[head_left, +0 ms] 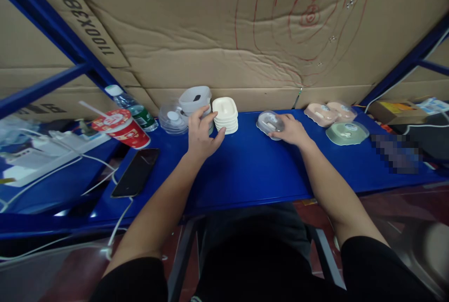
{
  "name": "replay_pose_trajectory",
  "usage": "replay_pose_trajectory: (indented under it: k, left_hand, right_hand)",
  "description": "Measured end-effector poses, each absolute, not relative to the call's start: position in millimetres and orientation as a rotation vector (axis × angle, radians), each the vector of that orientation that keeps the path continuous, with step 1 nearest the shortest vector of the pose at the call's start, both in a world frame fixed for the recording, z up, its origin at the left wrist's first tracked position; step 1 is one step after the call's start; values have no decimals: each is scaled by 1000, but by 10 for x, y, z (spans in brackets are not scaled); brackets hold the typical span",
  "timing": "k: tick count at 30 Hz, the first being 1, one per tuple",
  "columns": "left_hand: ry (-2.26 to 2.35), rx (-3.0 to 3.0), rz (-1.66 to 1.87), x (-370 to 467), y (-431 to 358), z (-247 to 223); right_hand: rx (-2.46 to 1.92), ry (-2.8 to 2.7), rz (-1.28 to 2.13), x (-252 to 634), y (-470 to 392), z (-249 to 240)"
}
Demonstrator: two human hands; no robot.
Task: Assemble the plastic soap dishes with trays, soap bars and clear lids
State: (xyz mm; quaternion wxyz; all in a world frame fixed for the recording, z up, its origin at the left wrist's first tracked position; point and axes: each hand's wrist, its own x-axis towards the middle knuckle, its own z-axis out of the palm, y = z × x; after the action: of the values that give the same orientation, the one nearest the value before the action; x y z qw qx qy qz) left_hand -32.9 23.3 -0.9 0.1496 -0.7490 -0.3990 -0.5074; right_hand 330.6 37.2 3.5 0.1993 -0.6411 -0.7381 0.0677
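Note:
My left hand (202,134) is beside a stack of cream square pieces (225,114), its fingers apart and its fingertips at the stack's left side. Behind that hand stand grey-white containers (195,98), partly hidden by it, with clear round plastic lids (172,118) to their left. Over on the right, my right hand (290,129) has its fingers on the right side of a clear-covered grey case (268,124), which rests on the blue table (242,166).
Pink cases (321,114) and a green case (347,132) sit at the right, near a cardboard box (398,111). On the left are a red cup (131,131), a bottle (142,115), a phone (136,173) and a power strip (56,157) with cables. Cardboard (196,25) lines the back.

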Motion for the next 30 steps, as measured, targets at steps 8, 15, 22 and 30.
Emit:
replay_pose_trajectory:
  k: [8, 15, 22, 30]
  left_hand:
    - [-995, -2226, -1469, -302, 218, -3]
    - [-550, -2601, -1069, 30, -114, 115]
    - [-817, -2407, -1199, -324, 73, 170]
    - [-1780, -1634, -1480, -1318, 314, 468]
  right_hand:
    - [-1186, -1680, 283, 3151, 206, 279]
    - [-1067, -1579, 1035, 2799, -69, 391]
    - [-888, -1439, 1097, 2807, -22, 400]
    - [-977, -1444, 960, 2896, 105, 322]
